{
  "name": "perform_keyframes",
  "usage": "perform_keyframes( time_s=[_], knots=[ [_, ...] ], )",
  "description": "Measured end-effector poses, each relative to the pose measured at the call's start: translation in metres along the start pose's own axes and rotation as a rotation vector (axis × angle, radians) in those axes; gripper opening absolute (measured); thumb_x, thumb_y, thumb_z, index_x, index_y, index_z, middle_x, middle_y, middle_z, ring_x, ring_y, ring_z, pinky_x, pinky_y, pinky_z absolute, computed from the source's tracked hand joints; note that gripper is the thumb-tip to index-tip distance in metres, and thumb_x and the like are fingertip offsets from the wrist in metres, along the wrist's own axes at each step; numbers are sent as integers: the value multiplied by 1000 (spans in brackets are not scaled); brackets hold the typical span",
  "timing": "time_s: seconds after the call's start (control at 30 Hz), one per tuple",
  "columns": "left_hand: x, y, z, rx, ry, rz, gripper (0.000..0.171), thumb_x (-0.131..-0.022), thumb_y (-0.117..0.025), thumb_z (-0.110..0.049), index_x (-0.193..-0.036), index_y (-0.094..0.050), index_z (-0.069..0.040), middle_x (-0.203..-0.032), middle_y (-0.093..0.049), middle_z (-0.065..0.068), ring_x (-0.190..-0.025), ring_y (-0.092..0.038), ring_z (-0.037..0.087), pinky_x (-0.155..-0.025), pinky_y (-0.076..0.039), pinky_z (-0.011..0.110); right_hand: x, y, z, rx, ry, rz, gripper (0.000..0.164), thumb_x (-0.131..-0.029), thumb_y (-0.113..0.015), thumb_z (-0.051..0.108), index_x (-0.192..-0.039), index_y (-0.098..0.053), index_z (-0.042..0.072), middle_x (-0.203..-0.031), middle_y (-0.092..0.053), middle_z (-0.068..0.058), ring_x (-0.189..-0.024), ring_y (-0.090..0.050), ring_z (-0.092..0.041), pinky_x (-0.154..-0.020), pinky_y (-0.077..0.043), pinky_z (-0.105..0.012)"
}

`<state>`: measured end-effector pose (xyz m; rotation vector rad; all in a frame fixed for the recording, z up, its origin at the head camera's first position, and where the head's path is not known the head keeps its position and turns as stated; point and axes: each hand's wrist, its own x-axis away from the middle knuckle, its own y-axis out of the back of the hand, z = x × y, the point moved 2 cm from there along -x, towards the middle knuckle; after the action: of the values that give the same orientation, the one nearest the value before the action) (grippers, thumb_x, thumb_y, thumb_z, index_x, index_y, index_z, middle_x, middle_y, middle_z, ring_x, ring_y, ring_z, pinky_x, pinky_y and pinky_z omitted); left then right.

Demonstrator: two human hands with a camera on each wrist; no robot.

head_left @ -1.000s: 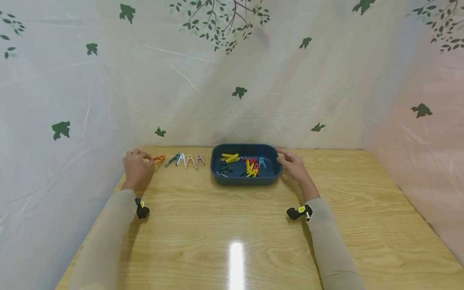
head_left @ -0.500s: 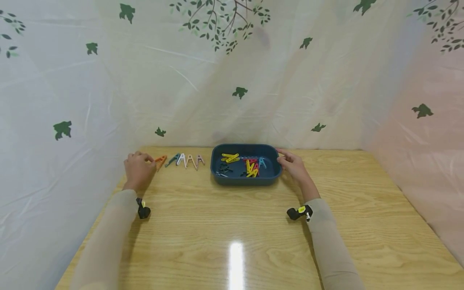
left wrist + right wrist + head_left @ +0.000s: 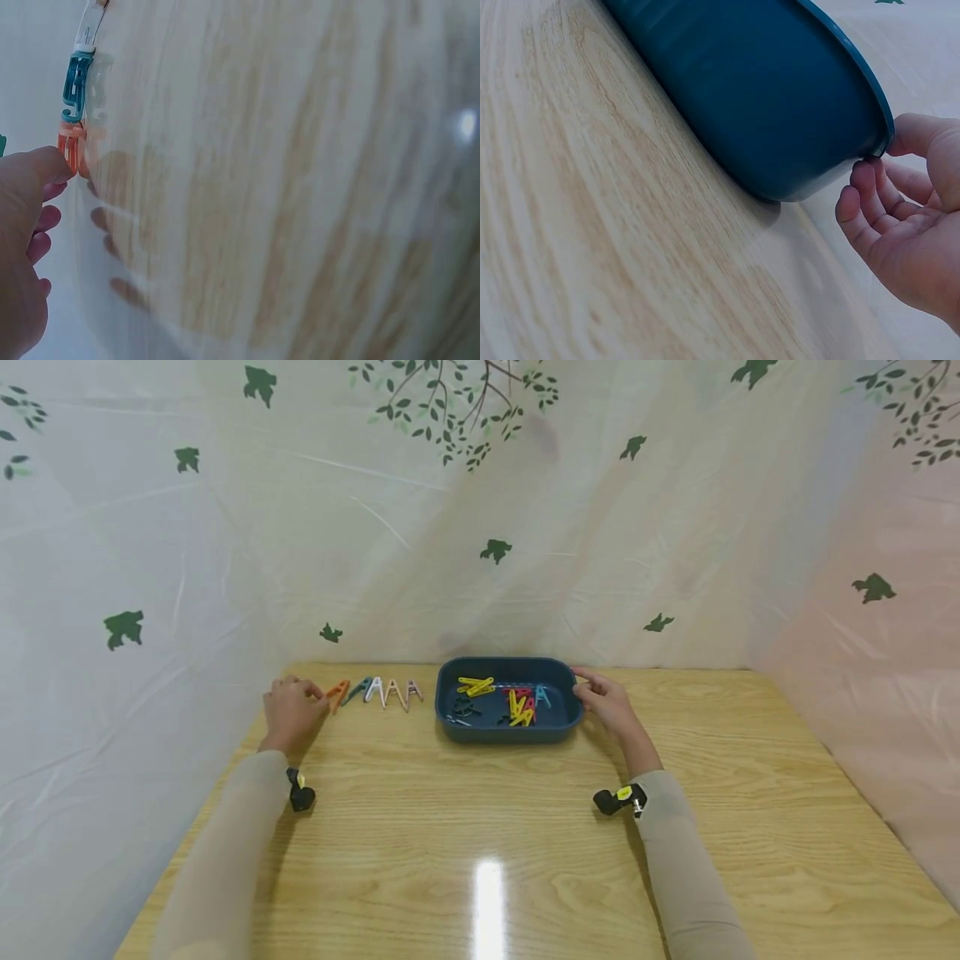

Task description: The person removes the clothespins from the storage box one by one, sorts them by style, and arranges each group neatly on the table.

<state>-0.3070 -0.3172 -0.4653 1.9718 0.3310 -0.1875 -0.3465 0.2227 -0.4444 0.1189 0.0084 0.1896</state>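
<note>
My left hand (image 3: 291,710) pinches an orange clothespin (image 3: 339,695) between thumb and fingers, at the left end of a row on the table. Right beside it stands a teal clothespin (image 3: 357,690), then a white one, a tan one and a purplish one. In the left wrist view the orange clothespin (image 3: 70,146) seems to meet the teal clothespin (image 3: 76,86). My right hand (image 3: 609,703) grips the right rim of a dark blue bin (image 3: 510,735). In the right wrist view, the thumb lies over the rim of the bin (image 3: 765,97) and fingers curl below.
Inside the bin lie several yellow clothespins (image 3: 476,686), red ones, a blue clothespin (image 3: 543,697) and dark ones. A patterned curtain (image 3: 420,593) closes off the table's back and both sides. The wooden table (image 3: 450,818) stretches in front of the bin.
My left hand has moved right with the orange clothespin, bringing it up beside the teal one. The right hand and the bin have stayed in place.
</note>
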Motion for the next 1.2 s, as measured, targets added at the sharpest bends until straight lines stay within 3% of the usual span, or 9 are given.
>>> perform_keyframes(
  time_s=[0.57,1.03,1.2],
  knots=[
    [2,0,0,-9,-38,16,19,-91,-66,-19,-91,-72,-1,-109,-62,26,-98,-48,42,-86,-35,61,-12,5,-24,43,47,-23,48,-102,-58,11,-148,-50,0,-87,-59,11,-71,-49,-2,-69,-49,-21],
    [2,1,-4,-24,-19,33,19,-90,-65,-19,-92,-72,-2,-104,-63,23,-97,-50,42,-89,-36,62,-13,5,-24,28,33,-12,46,-103,-57,12,-148,-51,3,-87,-58,11,-72,-49,-3,-70,-48,-20],
    [3,2,-7,-21,-22,29,18,-90,-65,-18,-91,-72,-2,-103,-63,23,-96,-50,42,-89,-37,63,-6,3,-11,0,20,11,49,-102,-56,7,-149,-47,-3,-88,-60,8,-72,-50,-4,-70,-49,-21]
  ],
)
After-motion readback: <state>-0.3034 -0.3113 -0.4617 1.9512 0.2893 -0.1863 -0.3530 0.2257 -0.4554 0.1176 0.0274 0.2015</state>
